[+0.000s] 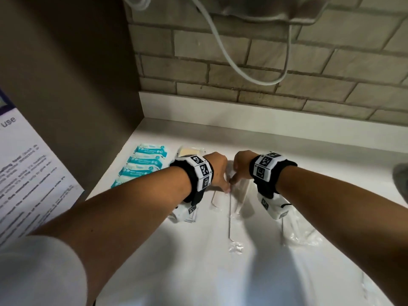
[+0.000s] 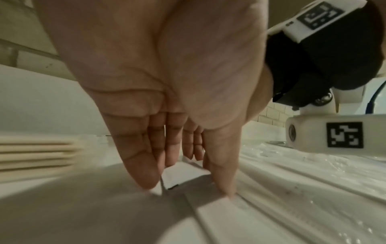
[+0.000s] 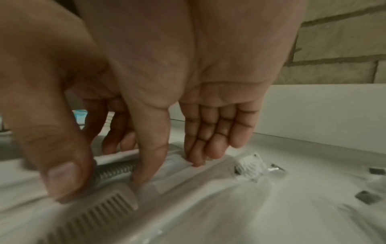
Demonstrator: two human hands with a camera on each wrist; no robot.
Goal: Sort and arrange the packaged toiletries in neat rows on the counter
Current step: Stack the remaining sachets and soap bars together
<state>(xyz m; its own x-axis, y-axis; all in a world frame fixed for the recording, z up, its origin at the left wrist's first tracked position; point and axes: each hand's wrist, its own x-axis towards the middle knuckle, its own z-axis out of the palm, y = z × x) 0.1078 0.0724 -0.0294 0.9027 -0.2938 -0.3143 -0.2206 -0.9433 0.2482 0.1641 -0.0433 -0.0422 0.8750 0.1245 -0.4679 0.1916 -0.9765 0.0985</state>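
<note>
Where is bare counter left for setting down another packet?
Free: the counter strip between both hands and the white backsplash, and the near edge. Crowded: teal packets left, clear-wrapped combs and razors under the left hand and right hand.

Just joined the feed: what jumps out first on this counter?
Both hands meet at the middle of the white counter: the left hand and right hand press fingertips onto clear-wrapped packets lying side by side. Left of them, by the wall, teal packets already sit in a neat row.
</note>
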